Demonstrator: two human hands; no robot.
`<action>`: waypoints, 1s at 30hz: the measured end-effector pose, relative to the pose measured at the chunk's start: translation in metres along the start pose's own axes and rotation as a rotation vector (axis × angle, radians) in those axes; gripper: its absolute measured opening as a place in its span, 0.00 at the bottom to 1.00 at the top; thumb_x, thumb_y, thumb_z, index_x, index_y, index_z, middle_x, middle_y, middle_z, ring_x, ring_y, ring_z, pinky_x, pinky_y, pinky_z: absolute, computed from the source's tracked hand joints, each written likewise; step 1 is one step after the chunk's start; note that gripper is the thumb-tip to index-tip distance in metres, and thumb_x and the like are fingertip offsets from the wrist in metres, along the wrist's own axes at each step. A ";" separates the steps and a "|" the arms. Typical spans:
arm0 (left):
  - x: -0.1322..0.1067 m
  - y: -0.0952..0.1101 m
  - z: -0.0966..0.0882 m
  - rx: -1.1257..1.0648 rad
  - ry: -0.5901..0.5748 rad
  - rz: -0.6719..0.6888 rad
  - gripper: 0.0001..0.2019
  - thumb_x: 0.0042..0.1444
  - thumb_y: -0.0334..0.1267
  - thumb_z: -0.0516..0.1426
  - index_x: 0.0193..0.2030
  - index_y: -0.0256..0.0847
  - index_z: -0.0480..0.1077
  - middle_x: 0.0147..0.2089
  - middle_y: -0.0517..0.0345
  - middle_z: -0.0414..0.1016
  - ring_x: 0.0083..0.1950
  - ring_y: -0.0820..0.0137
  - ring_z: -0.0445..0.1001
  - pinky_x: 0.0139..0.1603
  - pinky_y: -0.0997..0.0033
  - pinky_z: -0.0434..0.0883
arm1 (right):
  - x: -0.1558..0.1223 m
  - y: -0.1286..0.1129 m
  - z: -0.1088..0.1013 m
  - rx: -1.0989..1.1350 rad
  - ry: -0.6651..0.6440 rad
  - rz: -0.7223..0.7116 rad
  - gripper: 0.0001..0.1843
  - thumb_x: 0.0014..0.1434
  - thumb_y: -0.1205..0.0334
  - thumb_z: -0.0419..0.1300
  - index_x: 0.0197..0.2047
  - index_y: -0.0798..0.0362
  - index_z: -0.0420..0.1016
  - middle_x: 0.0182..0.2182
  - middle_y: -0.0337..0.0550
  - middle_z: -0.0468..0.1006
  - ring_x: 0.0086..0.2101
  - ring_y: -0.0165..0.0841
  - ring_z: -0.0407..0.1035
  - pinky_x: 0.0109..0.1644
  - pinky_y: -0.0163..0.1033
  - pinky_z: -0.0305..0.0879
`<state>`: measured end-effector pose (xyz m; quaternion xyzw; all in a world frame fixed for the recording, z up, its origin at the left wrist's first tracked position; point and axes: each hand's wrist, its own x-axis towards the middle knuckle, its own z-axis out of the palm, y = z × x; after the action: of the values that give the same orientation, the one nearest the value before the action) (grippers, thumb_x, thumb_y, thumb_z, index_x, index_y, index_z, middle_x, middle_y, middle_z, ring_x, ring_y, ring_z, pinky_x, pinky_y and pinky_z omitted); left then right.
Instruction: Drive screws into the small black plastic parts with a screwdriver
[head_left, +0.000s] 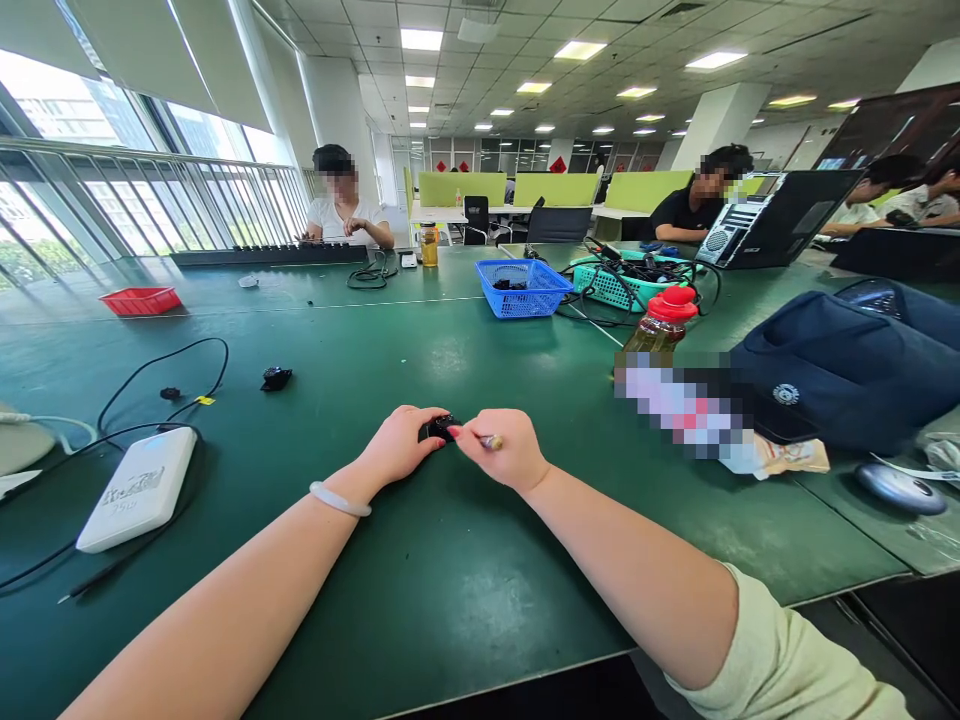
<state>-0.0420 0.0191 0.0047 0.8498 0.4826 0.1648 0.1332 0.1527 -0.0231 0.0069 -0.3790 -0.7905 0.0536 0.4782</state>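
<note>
My left hand (pixel 401 445) rests on the green table (pixel 450 560), its fingers closed around a small black part (pixel 437 429). A pale bracelet sits on that wrist. My right hand (pixel 504 452) is closed in a pinch on a thin tool with a brass-coloured end (pixel 491 441), whose tip meets the black part. Both hands touch in the middle of the table, close in front of me. Another small black part (pixel 276 378) lies to the left, further away.
A white power bank (pixel 139 487) with black cables lies at the left. A blue basket (pixel 523 287), a teal basket with cables (pixel 619 285), a red-capped bottle (pixel 660 330) and a dark blue bag (pixel 832 365) stand ahead and right. A red tray (pixel 141 300) is far left. Other people sit across the table.
</note>
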 end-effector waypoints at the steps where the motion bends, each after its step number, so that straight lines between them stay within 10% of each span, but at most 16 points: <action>1: 0.000 0.000 0.000 0.001 -0.004 0.000 0.21 0.58 0.37 0.57 0.59 0.44 0.73 0.56 0.51 0.77 0.59 0.56 0.71 0.63 0.54 0.67 | -0.001 -0.001 0.001 -0.036 -0.033 -0.077 0.28 0.66 0.47 0.51 0.17 0.50 0.71 0.15 0.37 0.66 0.19 0.26 0.56 0.27 0.36 0.52; 11: 0.000 0.001 0.000 -0.013 0.014 -0.001 0.22 0.56 0.35 0.57 0.58 0.45 0.73 0.55 0.52 0.78 0.58 0.56 0.71 0.61 0.53 0.68 | -0.004 -0.005 0.009 -0.328 -0.006 -0.535 0.24 0.66 0.59 0.54 0.18 0.53 0.71 0.15 0.37 0.66 0.18 0.26 0.56 0.25 0.36 0.44; 17: -0.001 0.003 -0.001 -0.035 0.012 -0.014 0.24 0.56 0.34 0.57 0.60 0.45 0.71 0.56 0.53 0.77 0.59 0.56 0.71 0.62 0.54 0.67 | 0.001 0.000 0.004 -0.379 0.065 -0.578 0.25 0.66 0.60 0.53 0.17 0.52 0.70 0.14 0.35 0.65 0.18 0.26 0.54 0.25 0.36 0.47; 30: 0.000 -0.004 0.002 -0.031 0.001 0.005 0.25 0.58 0.38 0.60 0.63 0.45 0.69 0.54 0.48 0.77 0.57 0.55 0.72 0.61 0.52 0.68 | 0.010 0.022 -0.008 0.266 0.227 0.579 0.30 0.60 0.36 0.55 0.19 0.51 0.75 0.12 0.35 0.61 0.17 0.28 0.57 0.26 0.37 0.56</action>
<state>-0.0442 0.0207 0.0018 0.8488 0.4780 0.1730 0.1457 0.1692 -0.0036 0.0084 -0.5255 -0.5778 0.2475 0.5733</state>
